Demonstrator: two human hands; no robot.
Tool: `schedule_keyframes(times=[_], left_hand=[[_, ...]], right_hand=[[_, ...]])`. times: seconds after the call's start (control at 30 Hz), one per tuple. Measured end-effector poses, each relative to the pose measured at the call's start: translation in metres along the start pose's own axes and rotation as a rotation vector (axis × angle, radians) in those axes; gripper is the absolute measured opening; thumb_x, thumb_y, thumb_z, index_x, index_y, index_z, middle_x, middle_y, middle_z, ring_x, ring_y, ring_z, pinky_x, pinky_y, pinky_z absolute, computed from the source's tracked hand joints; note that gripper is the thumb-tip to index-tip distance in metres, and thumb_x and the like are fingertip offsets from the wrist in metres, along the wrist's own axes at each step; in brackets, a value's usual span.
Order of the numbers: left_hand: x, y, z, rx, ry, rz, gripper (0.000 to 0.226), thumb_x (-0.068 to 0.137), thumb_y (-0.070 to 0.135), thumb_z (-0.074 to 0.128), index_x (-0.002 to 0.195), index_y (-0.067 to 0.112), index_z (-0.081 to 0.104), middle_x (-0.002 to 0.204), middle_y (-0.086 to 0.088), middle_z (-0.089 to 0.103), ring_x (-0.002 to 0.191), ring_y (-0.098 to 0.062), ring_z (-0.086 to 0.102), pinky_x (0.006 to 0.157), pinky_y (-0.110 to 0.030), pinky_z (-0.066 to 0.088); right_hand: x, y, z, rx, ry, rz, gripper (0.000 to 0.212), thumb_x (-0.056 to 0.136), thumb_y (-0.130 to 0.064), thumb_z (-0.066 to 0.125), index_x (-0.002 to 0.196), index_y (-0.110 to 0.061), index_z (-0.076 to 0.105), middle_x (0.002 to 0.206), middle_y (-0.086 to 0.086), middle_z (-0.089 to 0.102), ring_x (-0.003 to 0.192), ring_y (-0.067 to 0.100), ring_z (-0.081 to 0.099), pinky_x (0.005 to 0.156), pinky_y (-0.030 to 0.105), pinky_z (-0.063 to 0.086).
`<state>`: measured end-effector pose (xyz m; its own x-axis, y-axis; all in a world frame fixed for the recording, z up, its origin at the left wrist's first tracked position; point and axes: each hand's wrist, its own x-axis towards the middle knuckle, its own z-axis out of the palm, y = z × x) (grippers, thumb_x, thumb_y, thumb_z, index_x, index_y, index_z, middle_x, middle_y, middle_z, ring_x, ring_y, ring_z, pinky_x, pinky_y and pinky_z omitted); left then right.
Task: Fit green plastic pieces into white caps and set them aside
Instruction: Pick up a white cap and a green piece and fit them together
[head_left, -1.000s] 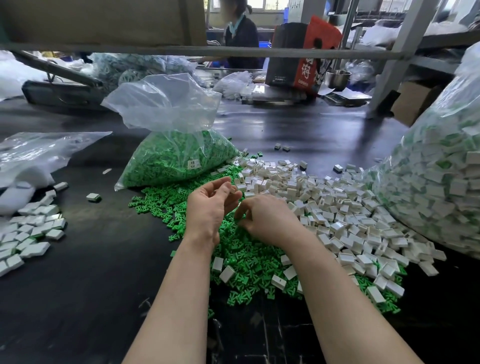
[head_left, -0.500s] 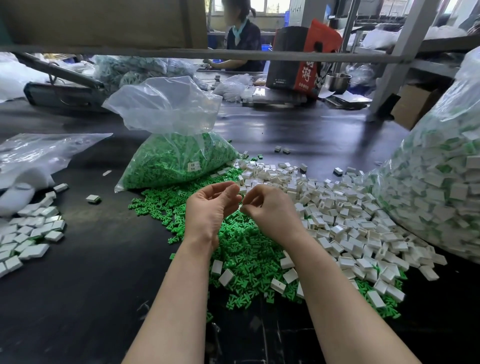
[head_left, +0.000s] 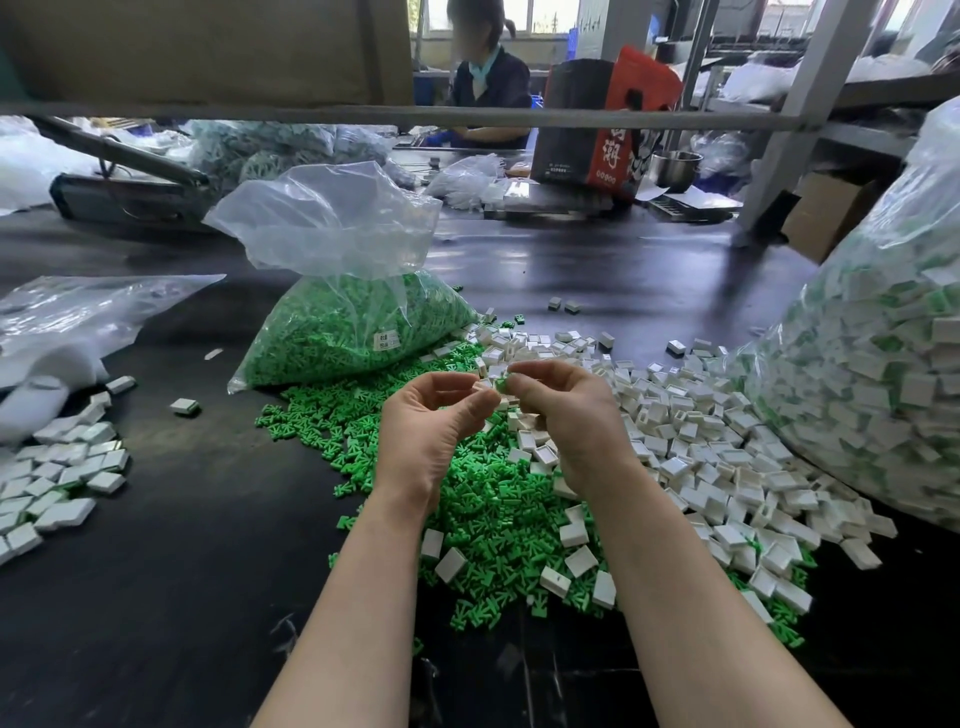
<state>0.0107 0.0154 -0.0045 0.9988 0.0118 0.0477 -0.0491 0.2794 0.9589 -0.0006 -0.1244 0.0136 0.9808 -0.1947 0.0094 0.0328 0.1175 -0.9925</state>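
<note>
My left hand (head_left: 434, 431) pinches a white cap (head_left: 482, 386) between thumb and fingertips. Right beside it, my right hand (head_left: 566, 415) pinches a small green piece (head_left: 502, 384) that meets the cap. Both hands hover above a loose heap of green pieces (head_left: 483, 509) on the dark table. A spread of white caps (head_left: 691, 436) lies to the right of the hands. A group of fitted caps (head_left: 57, 478) lies flat at the far left.
A clear bag of green pieces (head_left: 353, 332) stands behind the hands. A large clear bag of assembled caps (head_left: 872, 384) fills the right side. Crumpled plastic (head_left: 67, 322) lies at the left. A person sits beyond a metal rail (head_left: 415, 117).
Both hands have risen from the heap and come together; the right hand now brings a green piece against the cap held by the left.
</note>
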Motion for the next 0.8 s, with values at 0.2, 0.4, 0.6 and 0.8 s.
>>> schedule_keyframes(times=[0.2,0.4,0.6,0.8], left_hand=[[-0.0008,-0.0007,0.0007,0.024,-0.001,0.025,0.035,0.052,0.021,0.085,0.081,0.010,0.068,0.074,-0.001,0.074,0.067,-0.012,0.069,0.059,-0.021,0.054],[0.0007,-0.0014,-0.0014,0.023,-0.002,0.033,0.028,0.055,0.021,0.084,0.080,0.016,0.072,0.080,-0.003,0.076,0.074,-0.013,0.070,0.064,-0.021,0.055],[-0.0011,0.0013,-0.0008,0.016,-0.015,0.011,0.020,0.061,0.018,0.080,0.080,0.019,0.074,0.082,-0.002,0.076,0.077,-0.013,0.069,0.066,-0.021,0.055],[-0.0020,0.0034,0.0000,-0.016,-0.009,-0.025,0.019,0.065,0.017,0.078,0.084,0.018,0.075,0.082,-0.003,0.076,0.077,-0.014,0.068,0.068,-0.022,0.056]], right_hand=[[-0.0016,-0.0022,0.0009,0.045,-0.013,0.024,0.009,0.084,-0.002,0.072,0.087,-0.010,0.071,0.075,-0.001,0.067,0.055,-0.004,0.057,0.053,0.013,0.044],[-0.0003,-0.0014,0.0014,0.105,0.001,0.060,0.012,0.083,-0.001,0.072,0.089,-0.011,0.072,0.079,0.001,0.070,0.057,0.000,0.057,0.053,0.015,0.043],[-0.0011,-0.0016,0.0006,0.135,-0.020,0.059,0.012,0.087,-0.001,0.068,0.086,-0.013,0.069,0.084,0.006,0.069,0.068,0.011,0.057,0.061,0.024,0.045],[-0.0020,-0.0019,0.0003,0.083,-0.062,-0.044,0.014,0.094,0.000,0.057,0.096,-0.010,0.067,0.088,0.006,0.069,0.065,0.001,0.062,0.060,0.016,0.047]])
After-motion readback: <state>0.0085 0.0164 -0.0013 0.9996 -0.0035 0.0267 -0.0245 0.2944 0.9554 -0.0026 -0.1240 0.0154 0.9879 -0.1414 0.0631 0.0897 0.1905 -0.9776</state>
